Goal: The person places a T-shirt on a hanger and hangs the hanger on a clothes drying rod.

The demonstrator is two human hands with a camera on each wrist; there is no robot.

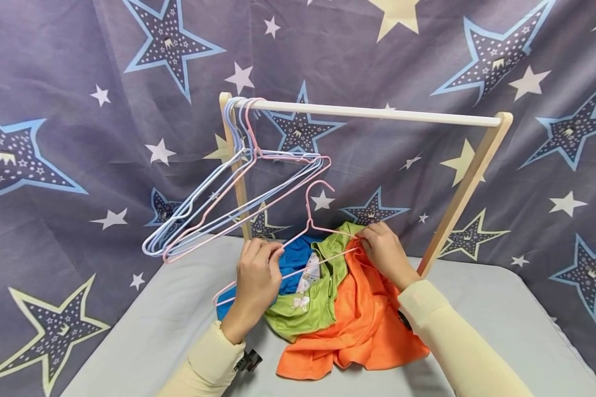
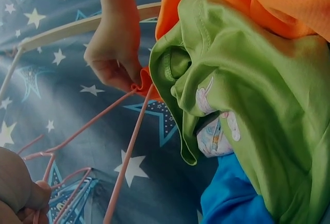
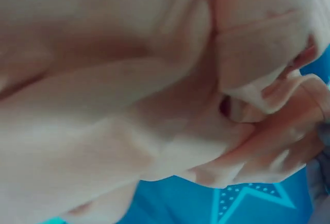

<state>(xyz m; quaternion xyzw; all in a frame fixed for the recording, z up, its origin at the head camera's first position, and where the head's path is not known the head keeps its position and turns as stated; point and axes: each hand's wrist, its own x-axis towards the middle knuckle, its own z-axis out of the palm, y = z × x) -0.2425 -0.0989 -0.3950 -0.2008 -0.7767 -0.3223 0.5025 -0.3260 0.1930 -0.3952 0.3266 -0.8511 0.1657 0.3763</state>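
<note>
My left hand (image 1: 258, 273) grips a pink wire hanger (image 1: 308, 208) by its left shoulder, the hook pointing up. At the hanger's right end, my right hand (image 1: 383, 251) pinches the edge of an orange garment (image 1: 367, 320). In the left wrist view the hanger's right corner goes into a small fold of orange cloth beside the right fingers. A green garment (image 1: 298, 320) with a white animal print lies against the orange one, and a blue garment (image 1: 293, 256) lies behind it. Blurred, pale orange cloth (image 3: 129, 131) fills most of the right wrist view.
Several blue, white and pink hangers (image 1: 198, 209) hang at the left end of a rack's white rail (image 1: 377, 112). The rack's wooden right leg (image 1: 464, 193) stands behind my right hand. Everything rests on a grey padded surface (image 1: 144, 331) before a star-patterned cloth (image 1: 79, 182).
</note>
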